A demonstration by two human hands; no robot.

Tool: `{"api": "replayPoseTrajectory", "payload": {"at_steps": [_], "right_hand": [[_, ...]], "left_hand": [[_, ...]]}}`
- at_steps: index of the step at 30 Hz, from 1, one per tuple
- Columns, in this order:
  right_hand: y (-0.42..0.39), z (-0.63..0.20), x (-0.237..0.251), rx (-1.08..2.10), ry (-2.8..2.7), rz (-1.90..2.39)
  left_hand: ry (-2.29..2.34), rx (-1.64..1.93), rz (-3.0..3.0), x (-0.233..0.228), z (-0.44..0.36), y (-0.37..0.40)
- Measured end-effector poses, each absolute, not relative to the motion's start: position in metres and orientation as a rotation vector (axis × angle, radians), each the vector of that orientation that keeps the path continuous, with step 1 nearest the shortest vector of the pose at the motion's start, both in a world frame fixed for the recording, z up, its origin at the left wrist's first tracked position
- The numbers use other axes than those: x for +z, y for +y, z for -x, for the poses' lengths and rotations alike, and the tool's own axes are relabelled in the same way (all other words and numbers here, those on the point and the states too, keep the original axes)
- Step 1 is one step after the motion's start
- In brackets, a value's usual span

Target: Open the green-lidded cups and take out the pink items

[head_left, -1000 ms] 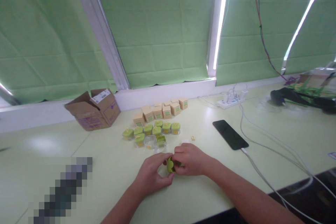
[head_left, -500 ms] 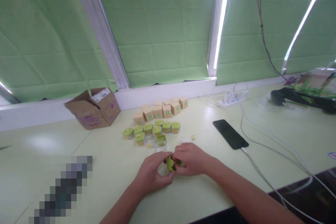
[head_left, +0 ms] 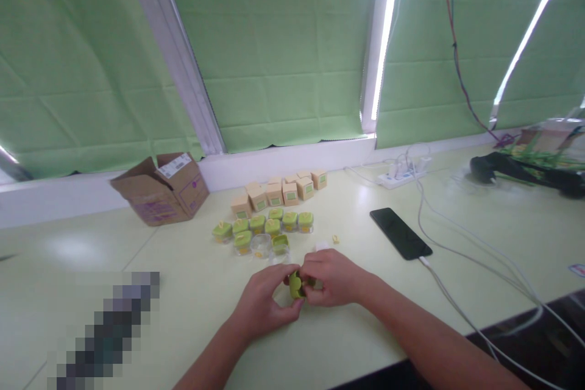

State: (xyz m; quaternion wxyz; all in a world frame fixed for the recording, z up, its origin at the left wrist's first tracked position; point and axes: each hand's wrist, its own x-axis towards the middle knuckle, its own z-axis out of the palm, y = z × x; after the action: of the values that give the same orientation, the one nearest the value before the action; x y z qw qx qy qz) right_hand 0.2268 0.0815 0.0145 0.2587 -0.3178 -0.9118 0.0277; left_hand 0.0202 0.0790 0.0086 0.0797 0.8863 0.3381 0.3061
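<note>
My left hand (head_left: pixel 267 297) grips a small green plastic lid (head_left: pixel 295 286) between thumb and fingers, just above the table. From the other side, my right hand (head_left: pixel 333 277) has its fingers closed at the lid's edge; its fingertips partly cover the piece. Beyond the hands stand several small clear containers with green lids (head_left: pixel 272 227). Close to them are a clear container without a lid (head_left: pixel 261 245) and a green part with clear plastic (head_left: pixel 280 245). A tiny yellow piece (head_left: pixel 336 239) lies past my right hand, near a small whitish item (head_left: pixel 322 246).
Behind the containers is a row of small cardboard boxes (head_left: pixel 275 193). An open carton (head_left: pixel 163 191) stands at the back left. To the right lie a black phone (head_left: pixel 400 233) on a charging cable and a white power strip (head_left: pixel 402 178). A black object (head_left: pixel 521 172) is farther right.
Both hands keep nearly the same grip on the green lid. The view has shifted very slightly; nothing else has visibly moved.
</note>
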Motion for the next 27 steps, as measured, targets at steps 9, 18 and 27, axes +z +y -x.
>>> {"api": "replayPoseTrajectory", "payload": {"at_steps": [9, 18, 27], "right_hand": [[0.084, -0.234, 0.011, 0.191, -2.275, 0.874], [0.093, -0.251, 0.019, 0.175, -2.012, 1.141], [0.107, -0.271, 0.017, 0.083, -1.957, 1.747]], "left_hand": [[1.052, 0.971, -2.685, 0.004, -0.015, 0.081], [1.101, 0.910, -2.696, 0.003, -0.016, 0.082], [1.106, 0.825, -2.691, 0.005, -0.017, 0.081]]}}
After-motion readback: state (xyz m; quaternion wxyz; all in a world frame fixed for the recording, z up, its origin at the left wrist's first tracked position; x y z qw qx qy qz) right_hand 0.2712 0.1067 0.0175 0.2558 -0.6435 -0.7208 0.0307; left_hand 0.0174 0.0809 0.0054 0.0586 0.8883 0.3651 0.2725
